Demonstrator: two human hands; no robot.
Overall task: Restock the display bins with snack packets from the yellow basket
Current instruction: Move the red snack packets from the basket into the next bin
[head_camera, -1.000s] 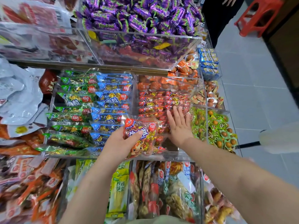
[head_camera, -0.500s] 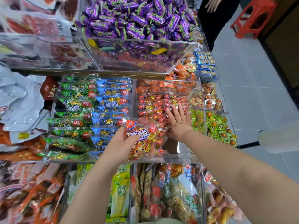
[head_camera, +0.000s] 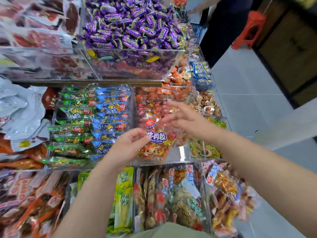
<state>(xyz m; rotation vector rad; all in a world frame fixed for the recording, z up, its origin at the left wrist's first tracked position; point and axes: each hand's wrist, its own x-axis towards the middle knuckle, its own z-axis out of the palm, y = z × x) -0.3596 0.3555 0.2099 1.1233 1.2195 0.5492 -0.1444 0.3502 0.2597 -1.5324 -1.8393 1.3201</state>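
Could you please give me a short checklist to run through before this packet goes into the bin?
1. Left hand grips the red packet: ok.
2. Packet is over the clear bin holding stacked red packets: ok.
3. Bare space at the bin's front: ok.
4. Right hand clear of the drop spot: not ok, it hovers open over the bin.
5. Stock left in the yellow basket: cannot tell, out of view.

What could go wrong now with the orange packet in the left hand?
1. The left hand grips the orange packet only at its left edge; it may slip and land outside the clear bin.
2. The right hand, open and blurred above the red packets, might knock their rows askew.
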